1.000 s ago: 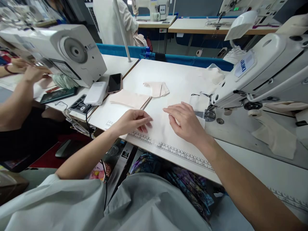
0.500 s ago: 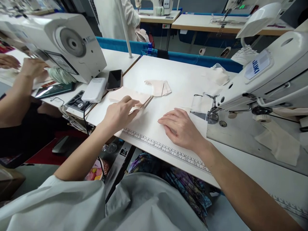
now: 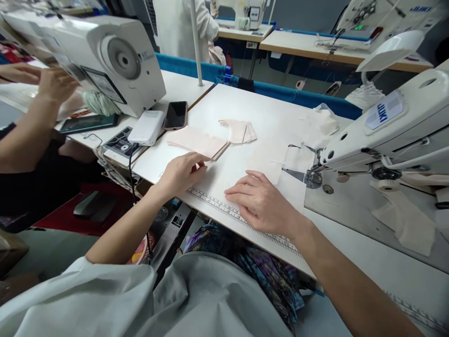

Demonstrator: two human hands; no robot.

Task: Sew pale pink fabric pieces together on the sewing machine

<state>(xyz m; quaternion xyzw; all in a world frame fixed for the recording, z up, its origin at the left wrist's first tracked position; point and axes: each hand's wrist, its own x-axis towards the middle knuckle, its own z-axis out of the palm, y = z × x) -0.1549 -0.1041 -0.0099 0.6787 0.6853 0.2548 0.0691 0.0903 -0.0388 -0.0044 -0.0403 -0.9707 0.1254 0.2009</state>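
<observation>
My left hand hovers over or rests on the table just in front of a stack of pale pink fabric pieces. Its fingers are loosely bent, with thumb and forefinger apart and nothing seen between them. Near the printed ruler, my right hand lies with fingers stretched out to the left, holding nothing. A pale fabric piece lies flat beyond it, running toward the presser foot of the sewing machine. Smaller curved fabric pieces lie behind the stack.
At the left stand another sewing machine, a white power bank and a phone. A co-worker's hands are at the far left. Cut fabric lies right of the needle, and more fabric behind it.
My left hand has drawn back from the fabric stack toward the table's front edge. My right hand has slid slightly toward the edge and the ruler. The view has shifted a little.
</observation>
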